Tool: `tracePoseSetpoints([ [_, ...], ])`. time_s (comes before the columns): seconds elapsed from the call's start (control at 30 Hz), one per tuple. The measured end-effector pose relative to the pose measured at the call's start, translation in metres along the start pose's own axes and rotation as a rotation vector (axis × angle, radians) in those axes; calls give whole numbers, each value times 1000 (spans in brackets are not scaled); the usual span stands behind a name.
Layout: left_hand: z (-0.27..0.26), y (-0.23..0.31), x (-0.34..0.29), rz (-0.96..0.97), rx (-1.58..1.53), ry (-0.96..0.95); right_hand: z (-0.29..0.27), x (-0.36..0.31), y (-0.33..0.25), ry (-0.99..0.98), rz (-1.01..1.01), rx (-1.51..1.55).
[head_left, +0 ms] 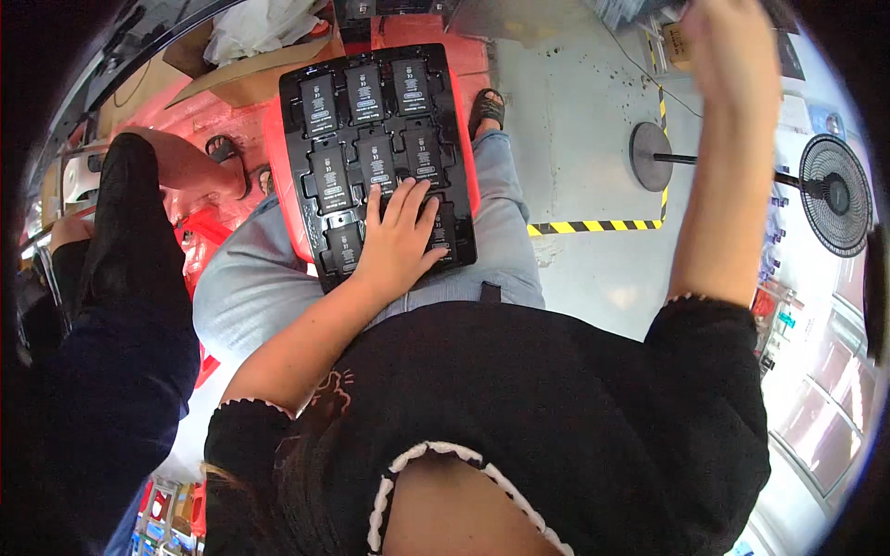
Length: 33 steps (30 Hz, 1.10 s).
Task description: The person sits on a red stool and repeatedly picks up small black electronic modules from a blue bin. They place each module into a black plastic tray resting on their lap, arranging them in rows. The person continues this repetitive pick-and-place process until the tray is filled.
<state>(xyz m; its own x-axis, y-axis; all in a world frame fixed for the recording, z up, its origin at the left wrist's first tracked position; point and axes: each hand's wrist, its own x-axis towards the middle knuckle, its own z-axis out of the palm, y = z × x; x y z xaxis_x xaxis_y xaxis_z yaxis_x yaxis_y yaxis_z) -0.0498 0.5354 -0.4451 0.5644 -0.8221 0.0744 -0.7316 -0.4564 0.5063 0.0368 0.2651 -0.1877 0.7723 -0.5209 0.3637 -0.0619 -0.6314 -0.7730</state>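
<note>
A black plastic tray [460, 181] lies in front of me above my knees, on a red surface [467, 125] that shows along both its sides. Several flat black battery packs [318, 104] with white print sit in its shaped pockets. My left hand [399, 239] rests on the near part of the tray with its fingers spread, covering some of the packs there. Away from the tray, my right hand [728, 42] is raised at the far right by the upper edge. It is smeared, and its fingers cannot be made out.
Behind the tray at the left stands an open cardboard box [246, 79] with a clear plastic bag [260, 28]. Close on my left is a person in dark clothes [130, 306]. A black fan [834, 195] and yellow-black floor tape [593, 227] are at the right.
</note>
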Motion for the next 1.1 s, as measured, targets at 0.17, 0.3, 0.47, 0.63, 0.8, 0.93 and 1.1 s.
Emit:
tracePoseSetpoints([
  [0.17, -4, 6, 1, -62, 30, -10, 3, -117, 53, -371, 247, 311],
  [0.3, -18, 4, -2, -59, 4, 124, 47, -177, 73, -509, 375, 638],
  [0.47, -100, -51, -1, -496, -636, 581, 120, -223, 105, -713, 266, 537],
  [0.63, -174, -17, 35, -496, -1108, 631, 149, -260, 128, -535, -420, -36],
  [0.8, -178, 11, 96, -570, -1401, 329, 72, -195, 81, -139, -353, -74],
  [0.93, -172, -14, 176, -794, -1837, 364, 0, -100, 61, 260, -651, -336],
  [1.1, -161, -40, 234, -471, -1802, 476, -19, 3, 74, -182, -597, -840],
])
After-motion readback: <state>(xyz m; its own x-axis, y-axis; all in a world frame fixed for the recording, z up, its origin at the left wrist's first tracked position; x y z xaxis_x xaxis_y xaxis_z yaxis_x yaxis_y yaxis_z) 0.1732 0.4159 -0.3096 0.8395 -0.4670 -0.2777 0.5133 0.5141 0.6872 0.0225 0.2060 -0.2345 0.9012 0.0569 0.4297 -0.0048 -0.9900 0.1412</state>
